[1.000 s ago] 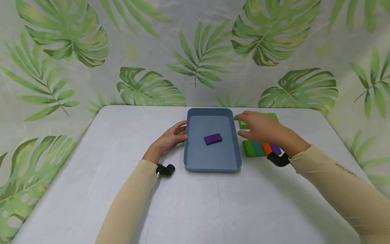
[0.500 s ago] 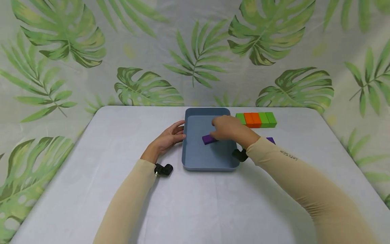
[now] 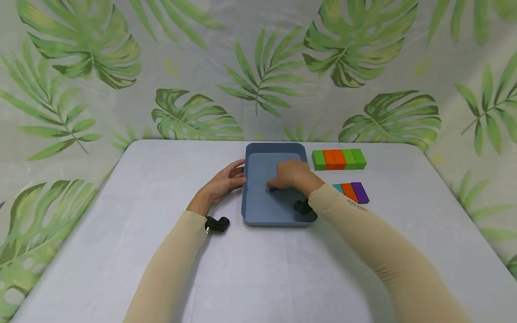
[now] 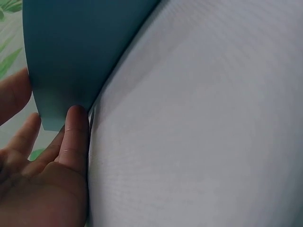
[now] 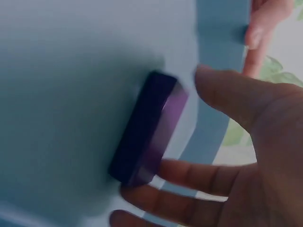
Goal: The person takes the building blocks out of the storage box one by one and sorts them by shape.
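A grey-blue tray (image 3: pixel 258 211) stands on the table in the head view. My left hand (image 3: pixel 223 183) rests its fingertips against the tray's left side; in the left wrist view the fingers touch the outer wall. Inside the tray, my right hand (image 3: pixel 291 174) reaches down over a purple block (image 5: pixel 149 127), mostly hidden from the head camera. The right wrist view shows that block between thumb and fingers. Its lower end meets the fingertips, while the thumb (image 5: pixel 227 92) stays a little apart from the other end.
Right of the tray lies a row of green and orange blocks (image 3: pixel 339 159). Closer to me is a second row with teal, orange and purple blocks (image 3: pixel 359 193), partly covered by the right sleeve. A leaf-patterned cloth (image 3: pixel 194 112) hangs behind the table.
My right hand has moved left from above the block rows into the tray and down over the purple block. The left hand has kept its place at the tray's side.
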A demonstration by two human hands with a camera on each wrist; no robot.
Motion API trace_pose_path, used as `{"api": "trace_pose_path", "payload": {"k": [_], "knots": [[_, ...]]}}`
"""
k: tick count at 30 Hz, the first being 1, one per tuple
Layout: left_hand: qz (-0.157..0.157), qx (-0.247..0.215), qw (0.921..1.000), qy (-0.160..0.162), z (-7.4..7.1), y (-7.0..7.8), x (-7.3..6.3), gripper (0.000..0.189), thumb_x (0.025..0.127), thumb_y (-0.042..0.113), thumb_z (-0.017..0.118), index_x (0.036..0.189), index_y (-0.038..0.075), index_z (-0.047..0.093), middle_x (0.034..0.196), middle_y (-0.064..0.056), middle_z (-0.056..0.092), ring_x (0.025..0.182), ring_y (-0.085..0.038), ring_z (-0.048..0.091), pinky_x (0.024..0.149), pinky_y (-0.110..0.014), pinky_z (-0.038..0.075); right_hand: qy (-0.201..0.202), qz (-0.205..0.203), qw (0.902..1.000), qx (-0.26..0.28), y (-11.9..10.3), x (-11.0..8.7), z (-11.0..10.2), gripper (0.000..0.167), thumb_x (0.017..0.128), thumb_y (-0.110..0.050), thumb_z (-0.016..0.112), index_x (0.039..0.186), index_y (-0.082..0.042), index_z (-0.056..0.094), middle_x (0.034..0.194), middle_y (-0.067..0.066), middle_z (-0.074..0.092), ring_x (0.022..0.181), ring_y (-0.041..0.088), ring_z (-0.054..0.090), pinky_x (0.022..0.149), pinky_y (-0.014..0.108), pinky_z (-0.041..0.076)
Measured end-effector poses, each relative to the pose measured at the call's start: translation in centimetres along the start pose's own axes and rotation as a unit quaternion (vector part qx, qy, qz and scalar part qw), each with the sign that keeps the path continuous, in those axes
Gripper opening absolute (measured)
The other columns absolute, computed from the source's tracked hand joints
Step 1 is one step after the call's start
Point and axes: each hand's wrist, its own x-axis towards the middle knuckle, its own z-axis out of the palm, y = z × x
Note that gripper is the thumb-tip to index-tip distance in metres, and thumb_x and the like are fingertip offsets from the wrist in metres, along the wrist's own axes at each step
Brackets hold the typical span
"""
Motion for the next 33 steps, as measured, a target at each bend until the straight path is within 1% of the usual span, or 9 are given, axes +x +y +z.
{"api": "trace_pose_path", "payload": {"k": [3,5,7,10,13,18,22,25,33], "knots": [[-0.003,0.003,1.0000,0.000,0.1,-0.1,0.1,0.074,0.098,-0.004,0.052,0.160,0.012,0.015,0.163,-0.019,0.025,0.151,-0.032,0.029,0.121,-0.050,0.030,0.013,-0.022,0.9997,-0.004,0.0,0.3,0.4,0.046,0.086,-0.055,0.068,0.099,-0.011,0.067,0.091,0.005,0.064,0.082,0.021,0.057,0.069,0.038,0.046],[-0.004,0.006,1.0000,0.001,0.1,-0.1,0.0,0.074,0.098,-0.004,0.052,0.160,0.011,0.015,0.163,-0.019,0.025,0.151,-0.033,0.030,0.121,-0.050,0.030,0.022,-0.051,0.9984,-0.006,0.0,0.4,0.6,0.040,0.085,-0.048,0.073,0.100,-0.011,0.065,0.091,0.004,0.064,0.084,0.021,0.058,0.071,0.039,0.048],[-0.003,0.006,1.0000,0.002,0.1,-0.1,0.0,0.074,0.098,-0.004,0.052,0.160,0.012,0.015,0.163,-0.019,0.026,0.151,-0.032,0.030,0.121,-0.050,0.031,0.032,-0.097,0.9948,-0.006,0.1,0.6,0.7,0.040,0.085,-0.039,0.075,0.110,-0.009,0.065,0.099,0.006,0.066,0.089,0.022,0.059,0.077,0.040,0.051],[0.000,0.004,1.0000,0.001,0.0,0.0,0.0,0.074,0.097,-0.005,0.052,0.160,0.011,0.015,0.163,-0.019,0.026,0.150,-0.032,0.030,0.121,-0.048,0.032,0.039,-0.162,0.9861,0.000,0.3,0.8,1.0,0.052,0.085,-0.027,0.076,0.130,-0.006,0.060,0.118,0.011,0.067,0.103,0.025,0.061,0.092,0.042,0.053],[0.000,0.003,1.0000,0.000,0.0,0.0,0.0,0.074,0.098,-0.005,0.052,0.160,0.011,0.015,0.163,-0.019,0.026,0.150,-0.032,0.030,0.120,-0.047,0.032,0.033,-0.197,0.9796,0.018,0.5,0.9,1.2,0.062,0.086,-0.020,0.075,0.140,-0.002,0.052,0.131,0.016,0.062,0.113,0.027,0.059,0.103,0.043,0.050],[-0.005,0.003,1.0000,0.004,0.0,0.0,-0.1,0.074,0.098,-0.005,0.052,0.160,0.012,0.015,0.163,-0.019,0.026,0.151,-0.032,0.030,0.121,-0.048,0.031,0.024,-0.211,0.9767,0.029,0.6,1.0,1.4,0.059,0.087,-0.011,0.070,0.142,0.000,0.050,0.133,0.019,0.058,0.112,0.028,0.057,0.103,0.043,0.050],[-0.009,0.003,0.9999,0.005,0.0,0.0,0.0,0.074,0.098,-0.004,0.052,0.160,0.013,0.015,0.163,-0.018,0.026,0.151,-0.031,0.029,0.121,-0.048,0.031,0.016,-0.208,0.9773,0.036,0.9,1.2,1.6,0.057,0.087,-0.003,0.066,0.142,-0.008,0.051,0.135,0.019,0.055,0.111,0.028,0.054,0.100,0.042,0.050],[-0.008,0.001,1.0000,0.006,0.0,0.0,0.0,0.074,0.098,-0.005,0.052,0.160,0.012,0.016,0.163,-0.018,0.026,0.151,-0.031,0.030,0.121,-0.048,0.031,0.015,-0.208,0.9769,0.045,1.1,1.4,1.8,0.058,0.087,-0.001,0.065,0.143,-0.013,0.052,0.137,0.018,0.053,0.110,0.028,0.053,0.099,0.042,0.049],[-0.001,0.001,1.0000,0.003,-0.1,0.0,0.0,0.074,0.098,-0.005,0.051,0.160,0.012,0.015,0.163,-0.019,0.026,0.151,-0.032,0.030,0.121,-0.048,0.031,0.029,-0.218,0.9745,0.043,1.3,1.6,2.0,0.060,0.087,0.000,0.066,0.144,-0.008,0.050,0.138,0.018,0.052,0.113,0.029,0.054,0.101,0.043,0.049]]}}
